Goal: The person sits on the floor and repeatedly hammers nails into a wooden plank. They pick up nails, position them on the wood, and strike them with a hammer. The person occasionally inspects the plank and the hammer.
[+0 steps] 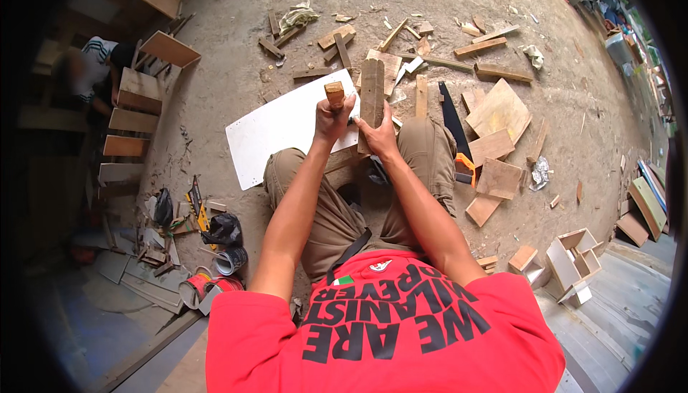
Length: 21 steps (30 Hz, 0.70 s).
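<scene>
While my left grip is closed round a brown wooden stick, my right grip holds a dark plank.

Both are up between my knees, the stick above the right edge of a white board lying on the floor; what my left fist hides of the stick I cannot tell. Beside my right knee lies a saw with an orange handle, with loose wood pieces near it. More offcuts are scattered toward the floor's far edge, and at its left edge another person is beside wooden boards.
</scene>
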Each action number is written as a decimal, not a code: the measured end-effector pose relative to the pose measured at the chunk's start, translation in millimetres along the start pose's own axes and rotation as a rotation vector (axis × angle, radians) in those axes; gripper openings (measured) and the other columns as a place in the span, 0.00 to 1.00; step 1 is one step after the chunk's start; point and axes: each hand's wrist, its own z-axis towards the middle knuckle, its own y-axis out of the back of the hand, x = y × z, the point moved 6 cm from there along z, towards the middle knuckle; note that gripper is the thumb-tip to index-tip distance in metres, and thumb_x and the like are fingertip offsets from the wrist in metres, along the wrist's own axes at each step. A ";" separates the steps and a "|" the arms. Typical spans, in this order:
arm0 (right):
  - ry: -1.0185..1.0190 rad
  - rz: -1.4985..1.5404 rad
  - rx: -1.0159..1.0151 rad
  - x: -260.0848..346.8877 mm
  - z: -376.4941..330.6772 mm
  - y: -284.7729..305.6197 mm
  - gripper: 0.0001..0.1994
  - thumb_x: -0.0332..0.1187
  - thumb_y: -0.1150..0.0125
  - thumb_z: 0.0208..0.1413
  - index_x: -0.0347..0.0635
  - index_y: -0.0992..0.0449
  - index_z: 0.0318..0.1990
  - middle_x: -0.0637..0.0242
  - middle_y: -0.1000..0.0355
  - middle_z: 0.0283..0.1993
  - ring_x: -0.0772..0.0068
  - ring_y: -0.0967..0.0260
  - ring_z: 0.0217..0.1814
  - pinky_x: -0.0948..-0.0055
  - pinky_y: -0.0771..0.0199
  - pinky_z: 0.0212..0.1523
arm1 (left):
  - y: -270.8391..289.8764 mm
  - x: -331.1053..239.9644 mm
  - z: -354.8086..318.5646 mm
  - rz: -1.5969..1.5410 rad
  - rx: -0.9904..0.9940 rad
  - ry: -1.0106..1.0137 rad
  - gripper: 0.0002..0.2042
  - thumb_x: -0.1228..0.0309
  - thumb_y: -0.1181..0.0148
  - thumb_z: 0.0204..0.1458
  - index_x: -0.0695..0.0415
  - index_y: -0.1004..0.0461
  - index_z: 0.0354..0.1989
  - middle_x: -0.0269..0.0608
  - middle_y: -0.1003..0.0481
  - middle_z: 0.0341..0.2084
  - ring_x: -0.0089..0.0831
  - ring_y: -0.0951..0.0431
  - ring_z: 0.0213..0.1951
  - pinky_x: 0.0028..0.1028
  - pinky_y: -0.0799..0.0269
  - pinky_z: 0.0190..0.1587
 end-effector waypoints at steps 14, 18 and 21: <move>-0.035 -0.034 0.053 6.4 -7.6 -11.8 0.48 0.39 0.26 0.47 0.27 0.51 0.69 0.45 0.37 0.63 0.56 0.36 0.64 0.63 0.36 0.64 | 18.3 8.7 -4.3 -0.067 -0.086 0.004 0.12 0.71 0.37 0.55 0.54 0.28 0.19 0.26 0.30 0.16 0.13 0.34 0.19 0.21 0.42 0.21; 0.012 -0.010 0.029 -9.1 0.7 -5.5 0.46 0.37 0.26 0.47 0.30 0.49 0.69 0.46 0.36 0.62 0.57 0.35 0.63 0.64 0.35 0.63 | 10.4 -0.2 -2.4 -0.135 -0.079 0.062 0.11 0.70 0.38 0.56 0.54 0.29 0.21 0.25 0.32 0.15 0.14 0.36 0.18 0.20 0.43 0.21; 0.015 0.050 0.059 -16.3 2.0 -6.9 0.47 0.36 0.25 0.46 0.31 0.49 0.69 0.47 0.35 0.61 0.57 0.35 0.62 0.64 0.35 0.63 | 9.8 -5.1 -3.0 -0.190 -0.056 0.077 0.14 0.71 0.39 0.56 0.53 0.32 0.19 0.25 0.33 0.15 0.14 0.37 0.18 0.21 0.44 0.22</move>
